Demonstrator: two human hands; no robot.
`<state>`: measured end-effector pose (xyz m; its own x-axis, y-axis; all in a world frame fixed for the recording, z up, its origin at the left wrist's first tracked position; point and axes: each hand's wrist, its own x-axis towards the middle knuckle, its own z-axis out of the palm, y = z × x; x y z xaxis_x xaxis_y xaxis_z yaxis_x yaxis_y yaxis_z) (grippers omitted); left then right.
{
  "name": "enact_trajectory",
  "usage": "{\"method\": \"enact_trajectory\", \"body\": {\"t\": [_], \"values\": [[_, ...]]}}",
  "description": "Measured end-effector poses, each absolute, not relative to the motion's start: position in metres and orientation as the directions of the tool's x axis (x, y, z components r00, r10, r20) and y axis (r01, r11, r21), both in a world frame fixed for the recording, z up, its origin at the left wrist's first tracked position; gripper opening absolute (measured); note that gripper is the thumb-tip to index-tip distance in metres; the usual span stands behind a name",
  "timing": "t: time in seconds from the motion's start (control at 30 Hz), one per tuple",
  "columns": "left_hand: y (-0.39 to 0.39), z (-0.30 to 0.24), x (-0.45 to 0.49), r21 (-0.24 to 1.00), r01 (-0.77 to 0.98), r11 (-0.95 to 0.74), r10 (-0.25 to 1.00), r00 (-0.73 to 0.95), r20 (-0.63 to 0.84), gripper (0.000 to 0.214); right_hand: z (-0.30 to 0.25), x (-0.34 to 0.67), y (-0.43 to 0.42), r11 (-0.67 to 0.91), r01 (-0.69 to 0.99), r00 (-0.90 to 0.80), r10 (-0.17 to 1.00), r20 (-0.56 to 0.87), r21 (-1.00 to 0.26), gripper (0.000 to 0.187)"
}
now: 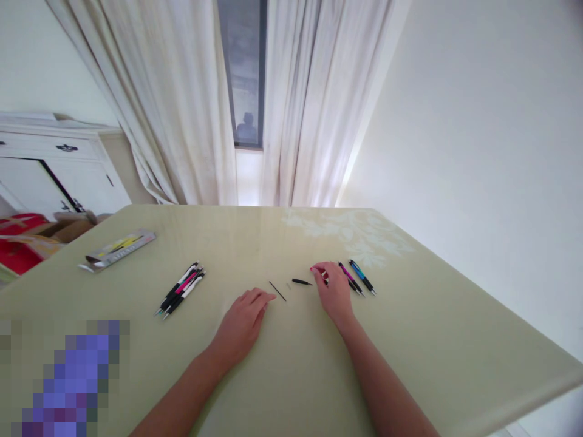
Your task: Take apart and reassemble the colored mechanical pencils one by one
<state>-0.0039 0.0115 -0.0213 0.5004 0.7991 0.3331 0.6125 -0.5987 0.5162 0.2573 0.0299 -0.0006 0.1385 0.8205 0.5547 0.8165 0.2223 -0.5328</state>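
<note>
My left hand (246,314) rests on the table with its fingers stretched out, holding nothing. Just beyond its fingertips lies a thin black pen refill (277,291). Beside the refill is a tiny pale piece that looks like a spring (288,286). A black pen grip section with a pointed tip (301,281) lies between the two hands. My right hand (333,290) is closed in a pinch on a pen part with a red end (312,268), mostly covered by the fingers. Right of that hand lie a magenta pen (345,271) and a blue pen (362,277).
Several pens (182,288) lie bundled on the left of the pale green table (282,370). Behind them sits an open, flattened-looking pen box (119,250). A white cabinet (86,164) and red items (18,261) stand past the left edge. Curtains and a wall bound the far and right sides.
</note>
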Motion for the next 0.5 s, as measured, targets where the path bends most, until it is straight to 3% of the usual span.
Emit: {"method": "enact_trajectory", "body": {"t": [0.27,0.37,0.5], "values": [[0.01,-0.022,-0.004,0.278,0.605,-0.746,0.664,0.703,0.254,0.052,-0.009,0.217,0.022,0.346,0.902,-0.22,0.884,0.413,-0.26,0.016],[0.01,-0.023,-0.003,0.295,0.599,-0.744,0.665,0.704,0.247,0.047,-0.016,0.213,0.026,0.333,0.924,-0.26,0.907,0.332,-0.187,0.016],[0.011,-0.021,0.0,0.39,0.593,-0.704,0.705,0.652,0.281,0.036,-0.019,0.214,0.027,0.306,0.932,-0.239,0.923,0.303,-0.196,0.018]]}}
